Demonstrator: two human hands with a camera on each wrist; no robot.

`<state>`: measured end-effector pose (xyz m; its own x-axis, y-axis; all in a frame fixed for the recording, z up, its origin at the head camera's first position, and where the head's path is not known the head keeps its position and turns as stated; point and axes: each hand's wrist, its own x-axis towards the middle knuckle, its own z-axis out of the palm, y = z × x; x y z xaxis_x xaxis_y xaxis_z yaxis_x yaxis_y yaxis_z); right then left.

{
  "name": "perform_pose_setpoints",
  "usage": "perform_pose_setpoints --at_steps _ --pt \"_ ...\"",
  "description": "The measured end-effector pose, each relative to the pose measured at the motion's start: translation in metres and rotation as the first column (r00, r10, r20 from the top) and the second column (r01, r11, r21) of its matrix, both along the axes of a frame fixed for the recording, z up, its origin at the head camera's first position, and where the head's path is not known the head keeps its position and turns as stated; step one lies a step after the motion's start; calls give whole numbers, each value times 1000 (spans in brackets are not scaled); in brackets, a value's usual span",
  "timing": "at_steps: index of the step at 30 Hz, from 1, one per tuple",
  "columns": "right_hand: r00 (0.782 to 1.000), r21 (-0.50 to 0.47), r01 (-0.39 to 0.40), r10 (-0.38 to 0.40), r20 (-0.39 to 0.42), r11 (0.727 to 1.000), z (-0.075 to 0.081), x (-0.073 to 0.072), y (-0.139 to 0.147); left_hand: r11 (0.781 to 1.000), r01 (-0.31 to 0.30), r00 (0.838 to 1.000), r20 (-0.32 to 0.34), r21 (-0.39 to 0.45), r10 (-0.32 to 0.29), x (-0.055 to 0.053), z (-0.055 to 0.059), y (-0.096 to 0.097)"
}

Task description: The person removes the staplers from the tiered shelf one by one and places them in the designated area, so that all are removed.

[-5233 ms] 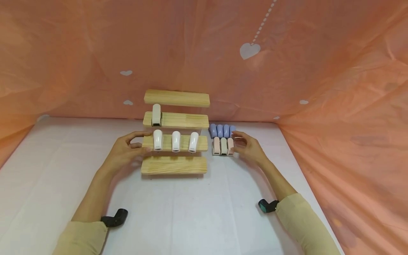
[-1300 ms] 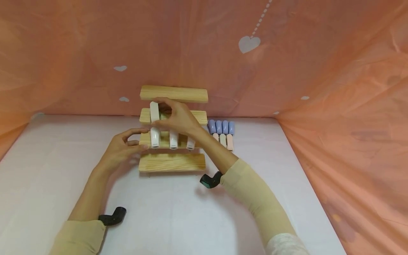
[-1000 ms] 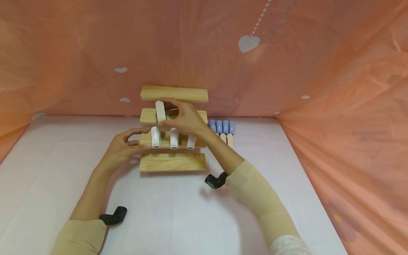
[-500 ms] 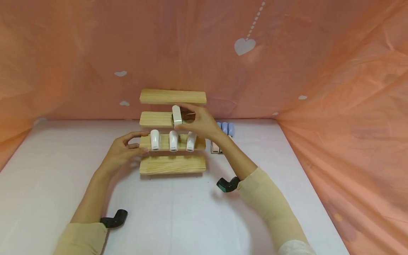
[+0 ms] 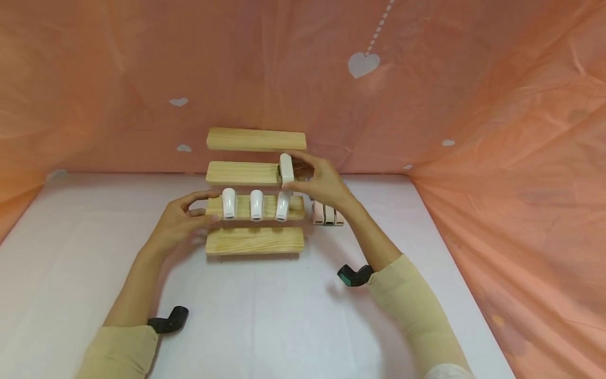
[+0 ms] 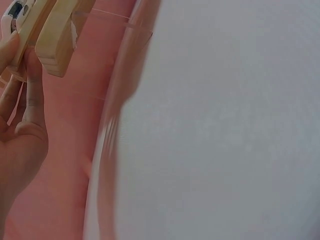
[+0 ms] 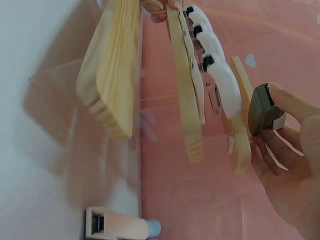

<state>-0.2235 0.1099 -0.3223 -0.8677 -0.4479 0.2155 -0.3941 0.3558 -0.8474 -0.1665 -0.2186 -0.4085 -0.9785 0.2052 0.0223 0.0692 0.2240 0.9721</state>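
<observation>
My right hand [image 5: 322, 181] pinches a small white stapler [image 5: 286, 169] between thumb and fingers at the right end of the second shelf [image 5: 241, 172] from the top. Its dark underside [image 7: 262, 110] faces the right wrist camera. Whether it touches the shelf, I cannot tell. On the third shelf [image 5: 297, 208], three white staplers [image 5: 256, 205] stand in a spaced row. My left hand [image 5: 182, 221] grips that shelf's left end, and the left wrist view has its thumb and fingers around the wood.
The tiered stand also has a top shelf [image 5: 255, 139] and a bottom shelf [image 5: 255, 241]. Right of it, pink and green staplers [image 5: 318, 213] lie in a row. Blue ones behind are mostly hidden by my right hand. An orange curtain [image 5: 265, 63] hangs behind the white table [image 5: 265, 316].
My right hand was by the pink staplers at first. It then took hold of the white stapler at the second shelf's left end and carried it rightward. My left hand stayed put.
</observation>
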Motion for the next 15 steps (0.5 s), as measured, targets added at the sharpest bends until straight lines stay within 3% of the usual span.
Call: perform_pose_setpoints --at_steps 8,15 --pt "1000 -19 11 -11 18 1000 -6 4 21 999 21 1000 7 42 -21 2 -1 1" --pt "999 -46 12 -10 35 999 -11 11 40 998 -5 1000 12 68 5 5 -2 4"
